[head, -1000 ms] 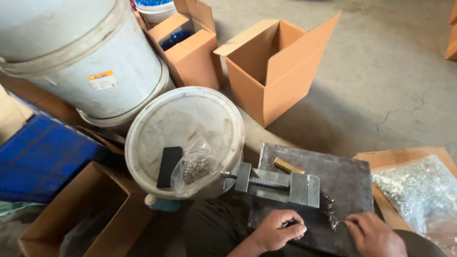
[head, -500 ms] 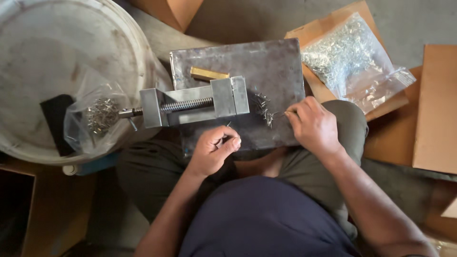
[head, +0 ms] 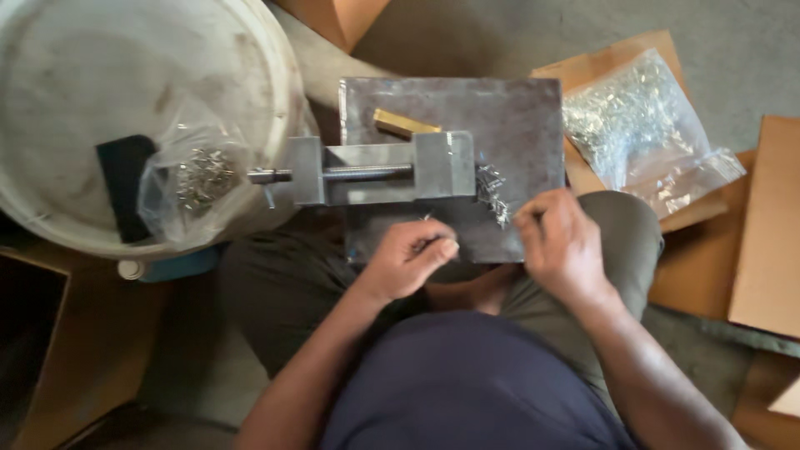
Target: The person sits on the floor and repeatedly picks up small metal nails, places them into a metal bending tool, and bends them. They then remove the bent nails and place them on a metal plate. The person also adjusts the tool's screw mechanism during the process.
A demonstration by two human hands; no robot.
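Observation:
A grey metal plate (head: 517, 117) rests on my lap and bears a small steel vise (head: 375, 171) and a brass block (head: 404, 123). My left hand (head: 408, 258) is pinched shut on a small metal pin just below the vise. Over the plate's near right corner, my right hand (head: 558, 246) curls beside a little heap of loose pins (head: 493, 193); whether it holds one is hidden.
A white bucket lid (head: 100, 92) on the left carries a black block (head: 125, 187) and a clear bag of small metal parts (head: 196, 179). A larger clear bag of pins (head: 642, 129) lies on cardboard (head: 692, 283) at right. Brown boxes stand around on the concrete floor.
The view has tilted from the boxes and buckets ahead down onto my lap. Both hands have stayed at the plate's near edge; the right hand has drawn slightly toward me from the loose pins.

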